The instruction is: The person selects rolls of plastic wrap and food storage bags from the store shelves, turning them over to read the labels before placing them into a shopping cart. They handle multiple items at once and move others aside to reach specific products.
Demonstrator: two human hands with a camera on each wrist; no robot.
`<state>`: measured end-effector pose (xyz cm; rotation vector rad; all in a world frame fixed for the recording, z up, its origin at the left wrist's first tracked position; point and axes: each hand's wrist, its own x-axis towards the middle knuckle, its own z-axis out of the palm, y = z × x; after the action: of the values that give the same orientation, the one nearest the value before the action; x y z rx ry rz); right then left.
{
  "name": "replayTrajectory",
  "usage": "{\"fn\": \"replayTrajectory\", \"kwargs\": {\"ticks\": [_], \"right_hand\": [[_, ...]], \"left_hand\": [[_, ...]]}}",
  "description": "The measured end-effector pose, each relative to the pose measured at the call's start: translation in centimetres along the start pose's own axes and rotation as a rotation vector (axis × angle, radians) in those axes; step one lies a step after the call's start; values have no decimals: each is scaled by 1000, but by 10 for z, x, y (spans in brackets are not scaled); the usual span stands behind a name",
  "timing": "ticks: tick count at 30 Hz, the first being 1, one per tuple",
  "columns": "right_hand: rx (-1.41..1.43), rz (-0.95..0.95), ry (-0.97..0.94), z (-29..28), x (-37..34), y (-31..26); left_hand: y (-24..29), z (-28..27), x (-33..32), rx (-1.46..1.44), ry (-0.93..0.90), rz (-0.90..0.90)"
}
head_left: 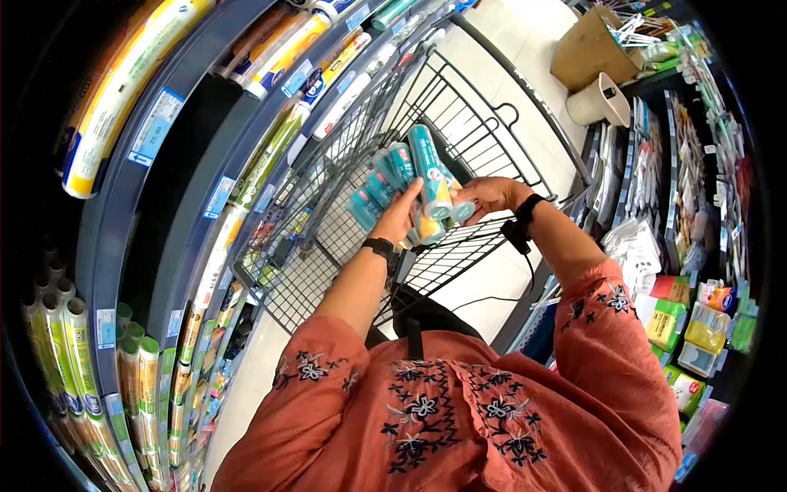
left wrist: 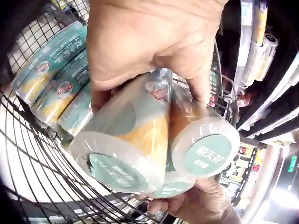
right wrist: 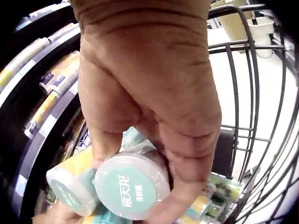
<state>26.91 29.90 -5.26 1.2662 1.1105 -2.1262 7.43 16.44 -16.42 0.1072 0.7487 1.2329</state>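
Note:
In the head view my left hand (head_left: 398, 215) grips teal rolls of cling film (head_left: 424, 160) over the shopping cart (head_left: 533, 97). My right hand (head_left: 492, 195) holds one of the bundled rolls from the other side. Seen from the left wrist, the left hand (left wrist: 154, 42) spans two rolls (left wrist: 140, 135) with thumb and fingers, their round ends facing the camera; a third end shows beneath. Fingers of the right hand (left wrist: 205, 200) lie under them. In the right wrist view the right hand (right wrist: 149, 88) pinches a roll (right wrist: 131, 186) near its end.
More teal rolls (left wrist: 51, 88) lie in the cart beside the left hand. Shelves (head_left: 184, 131) with long boxed and wrapped rolls rise on the left. On the right stand racks of packaged goods (head_left: 664, 320), a cardboard box (head_left: 590, 51) and a beige bin (head_left: 592, 102).

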Motion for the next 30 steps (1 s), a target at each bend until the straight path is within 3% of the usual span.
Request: {"fn": "replayTrajectory", "kwargs": {"ticks": [3,5,9,17,21,23,27,30], "right_hand": [[-99,10,108,-16,12,8],[-201,-26,212,-20,18,15],[-674,63,381,-31,27,19],[-848,23,391,1,31,-3],[-813,56,310,31,34,-26],[-789,-73,266,36,50,-22],[-749,-84,134,93,70,-45],[-673,-323,64,165,69,-69]], "left_hand": [[21,28,-17,116,43,-127],[10,15,-4,244,74,-148],[-3,5,1,406,155,-202],[5,11,-5,624,85,-255],[27,-2,-45,677,105,-110],[43,-17,-75,687,201,-135],[92,-60,-163,747,352,-64],[142,-76,-251,777,592,371]]}}
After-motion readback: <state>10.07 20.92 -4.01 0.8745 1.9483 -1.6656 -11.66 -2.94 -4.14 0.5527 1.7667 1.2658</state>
